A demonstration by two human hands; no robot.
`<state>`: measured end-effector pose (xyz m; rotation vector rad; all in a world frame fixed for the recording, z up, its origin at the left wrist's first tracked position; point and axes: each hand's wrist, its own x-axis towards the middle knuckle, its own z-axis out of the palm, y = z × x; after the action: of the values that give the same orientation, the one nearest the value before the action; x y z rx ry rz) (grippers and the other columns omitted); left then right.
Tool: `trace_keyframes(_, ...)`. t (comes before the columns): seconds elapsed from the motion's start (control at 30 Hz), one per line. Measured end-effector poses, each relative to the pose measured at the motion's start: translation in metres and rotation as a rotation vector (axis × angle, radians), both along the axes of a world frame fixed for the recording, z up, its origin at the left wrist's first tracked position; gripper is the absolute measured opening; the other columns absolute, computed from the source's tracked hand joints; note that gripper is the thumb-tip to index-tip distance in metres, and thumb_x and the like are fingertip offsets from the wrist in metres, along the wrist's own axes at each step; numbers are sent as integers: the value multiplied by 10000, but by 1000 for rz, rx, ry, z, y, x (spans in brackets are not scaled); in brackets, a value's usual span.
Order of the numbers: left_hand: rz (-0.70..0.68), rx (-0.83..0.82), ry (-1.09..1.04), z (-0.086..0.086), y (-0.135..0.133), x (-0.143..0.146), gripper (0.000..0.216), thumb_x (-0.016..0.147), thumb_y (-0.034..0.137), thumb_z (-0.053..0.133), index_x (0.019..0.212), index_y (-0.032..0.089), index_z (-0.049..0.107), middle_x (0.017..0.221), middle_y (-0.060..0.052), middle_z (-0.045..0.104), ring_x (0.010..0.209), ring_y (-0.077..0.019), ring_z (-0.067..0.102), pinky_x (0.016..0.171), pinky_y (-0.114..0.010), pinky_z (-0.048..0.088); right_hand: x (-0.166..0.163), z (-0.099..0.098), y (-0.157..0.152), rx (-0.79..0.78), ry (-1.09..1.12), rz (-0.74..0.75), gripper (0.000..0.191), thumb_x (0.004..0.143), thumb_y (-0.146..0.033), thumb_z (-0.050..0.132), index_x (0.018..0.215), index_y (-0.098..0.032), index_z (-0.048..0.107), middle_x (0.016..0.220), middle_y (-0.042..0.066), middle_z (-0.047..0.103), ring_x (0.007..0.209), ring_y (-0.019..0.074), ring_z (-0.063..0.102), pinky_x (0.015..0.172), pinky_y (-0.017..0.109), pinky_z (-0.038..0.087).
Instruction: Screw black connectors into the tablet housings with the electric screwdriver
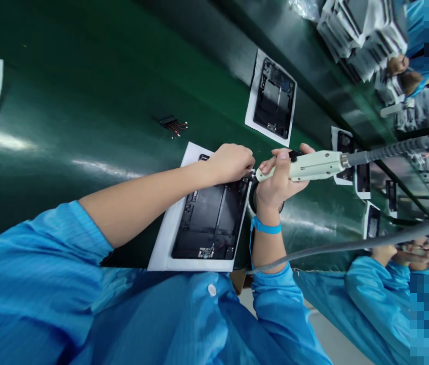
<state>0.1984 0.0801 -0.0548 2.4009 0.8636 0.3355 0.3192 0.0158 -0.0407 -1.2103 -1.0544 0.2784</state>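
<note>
My right hand is wrapped round a pale electric screwdriver, held nearly level with its cable running off to the right. The screwdriver's dark tip meets the upper right corner of an opened black tablet housing. Over that same corner lies my left hand, its fingers curled down near the tip; what they pinch, if anything, is hidden. The housing rests on a white foam sheet close to my body. A blue wrist strap circles my right wrist.
A small bundle of wired connectors lies beyond my left hand. Another tablet housing on white foam sits farther up the green bench. Grey cable crosses at right. Co-workers in blue sleeves work at the right, near stacked parts.
</note>
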Motion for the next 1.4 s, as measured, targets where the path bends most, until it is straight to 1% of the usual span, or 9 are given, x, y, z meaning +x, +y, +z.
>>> trace_keyframes(0.33, -23, 46, 30, -2, 0, -1, 229, 1071, 212, 665, 1088, 187, 892, 1087, -105, 828, 1065, -296, 800, 794, -362, 497, -12, -5, -1, -21, 41, 2, 407, 988, -501, 779, 1214, -287, 516, 869, -73, 679, 488, 66, 547, 514, 277, 511)
trace_keyframes(0.53, -38, 102, 23, 14, -3, -30, 163, 1045, 211, 718, 1050, 149, 868, 1113, -147, 822, 1140, -331, 793, 881, -375, 566, 8, 21, -15, -24, 100, 14, 447, 959, -486, 835, 1222, -265, 549, 886, -48, 759, 494, 79, 584, 512, 277, 524)
trace_keyframes(0.7, 164, -479, -261, 26, -31, -124, 377, 936, 554, 837, 1129, 236, 892, 1035, -83, 855, 954, -298, 817, 904, -393, 658, 46, 22, -43, 60, 92, -8, 402, 951, -420, 884, 1183, -248, 605, 886, -34, 792, 493, 88, 610, 506, 272, 532)
trace_keyframes(0.9, 745, -973, -319, 33, -92, -222, 737, 718, 716, 1027, 1342, 366, 848, 1476, -87, 830, 1370, -390, 795, 1180, -484, 661, 67, 1, -54, 42, 70, -74, 354, 961, -406, 875, 1170, -223, 657, 856, -4, 808, 495, 110, 636, 501, 279, 576)
trace_keyframes(0.97, 787, -1031, -303, 33, -109, -219, 787, 737, 724, 1007, 1375, 302, 819, 1393, -141, 853, 1283, -379, 831, 1106, -461, 688, 69, -4, -55, 44, 44, -86, 348, 958, -413, 880, 1164, -212, 684, 862, 17, 819, 493, 119, 640, 490, 284, 578)
trace_keyframes(1.03, 703, -1001, -140, 31, -121, -203, 724, 764, 735, 957, 1264, 229, 823, 1087, -142, 885, 1024, -352, 869, 885, -414, 699, 70, -8, -57, 45, 16, -82, 351, 958, -433, 885, 1158, -207, 705, 865, 29, 824, 502, 132, 651, 513, 305, 603)
trace_keyframes(1.13, 512, -836, 132, 27, -125, -178, 543, 806, 718, 873, 956, 204, 782, 697, -43, 747, 659, -267, 746, 597, -318, 494, 70, -12, -59, 31, -21, -41, 316, 969, -418, 889, 1134, -202, 726, 884, 41, 830, 558, 149, 692, 622, 344, 664)
trace_keyframes(1.27, 539, -634, 65, 32, -121, -171, 510, 858, 665, 813, 733, 224, 590, 721, 2, 649, 699, -202, 620, 633, -287, 387, 71, -13, -63, -17, -50, -33, 282, 976, -399, 892, 1094, -201, 730, 889, 43, 830, 644, 166, 737, 745, 360, 687)
trace_keyframes(1.4, 733, -795, -208, 37, -123, -171, 430, 859, 626, 852, 984, 234, 730, 947, -38, 750, 970, -281, 719, 853, -351, 580, 74, -18, -62, -25, -56, -62, 338, 957, -454, 907, 1106, -206, 732, 879, 43, 824, 670, 191, 753, 763, 375, 698)
